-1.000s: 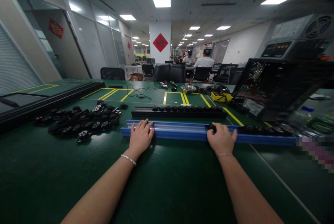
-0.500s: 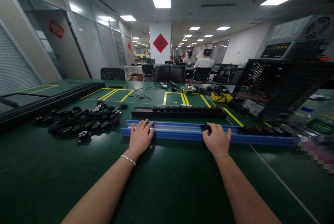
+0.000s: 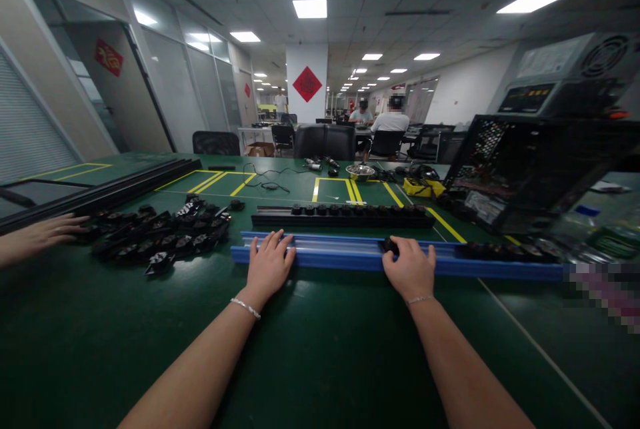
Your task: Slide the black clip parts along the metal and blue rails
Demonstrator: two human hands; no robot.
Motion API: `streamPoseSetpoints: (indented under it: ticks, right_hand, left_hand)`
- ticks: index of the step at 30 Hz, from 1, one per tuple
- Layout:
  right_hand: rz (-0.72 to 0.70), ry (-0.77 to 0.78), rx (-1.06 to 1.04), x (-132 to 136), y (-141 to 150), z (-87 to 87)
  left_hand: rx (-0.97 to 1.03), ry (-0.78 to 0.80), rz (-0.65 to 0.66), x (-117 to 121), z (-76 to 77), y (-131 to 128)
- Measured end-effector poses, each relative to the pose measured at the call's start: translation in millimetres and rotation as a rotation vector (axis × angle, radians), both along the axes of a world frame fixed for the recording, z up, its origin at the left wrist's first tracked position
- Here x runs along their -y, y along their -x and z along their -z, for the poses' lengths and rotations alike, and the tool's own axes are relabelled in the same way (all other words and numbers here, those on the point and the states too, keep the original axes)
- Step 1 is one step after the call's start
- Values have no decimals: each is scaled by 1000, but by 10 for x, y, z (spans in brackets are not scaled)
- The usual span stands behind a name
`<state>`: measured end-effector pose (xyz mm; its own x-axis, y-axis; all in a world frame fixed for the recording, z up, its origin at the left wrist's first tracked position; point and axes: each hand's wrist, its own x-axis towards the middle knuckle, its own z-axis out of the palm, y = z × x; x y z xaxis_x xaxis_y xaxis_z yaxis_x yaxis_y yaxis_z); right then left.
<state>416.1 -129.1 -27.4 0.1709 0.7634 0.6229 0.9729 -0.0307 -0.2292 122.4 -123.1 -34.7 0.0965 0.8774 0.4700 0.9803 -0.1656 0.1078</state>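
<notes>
A long blue rail [image 3: 340, 259] lies lengthwise in front of me on the green table. My left hand [image 3: 270, 262] rests over its left part, fingers spread and touching its top edges. Farther right on the rail, my right hand [image 3: 411, 265] is closed on a small black part [image 3: 389, 245], thumb and fingers against its side; the hand hides much of it. Several similar black parts [image 3: 507, 252] sit in a row in the rail's right end. A pile of loose black parts [image 3: 165, 236] lies to the left of my left hand.
Another person's hand [image 3: 45, 237] reaches in from the left beside the pile. Behind the blue rail lies a black rail [image 3: 345, 218] bearing a row of black parts. A black computer case [image 3: 545, 169], metal bowl [image 3: 360, 171] and yellow object [image 3: 424, 188] stand farther back.
My right hand and the small black part have shifted slightly left along the rail. Another person's hand has come in from the left. My left hand stays put.
</notes>
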Motion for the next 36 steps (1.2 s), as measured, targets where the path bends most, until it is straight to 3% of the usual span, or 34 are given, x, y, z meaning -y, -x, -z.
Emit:
streamPoseSetpoints:
  ticks: [6, 13, 36]
  right_hand:
    - [-1, 29, 0, 19, 19, -19]
    - [-107, 107, -1, 66, 126, -92]
    - [-97, 117, 50, 66, 233, -40]
  left_hand:
    - [3, -1, -1, -5, 5, 0]
    - [8, 2, 1, 8, -15, -1]
    - [8, -12, 1, 2, -2, 0]
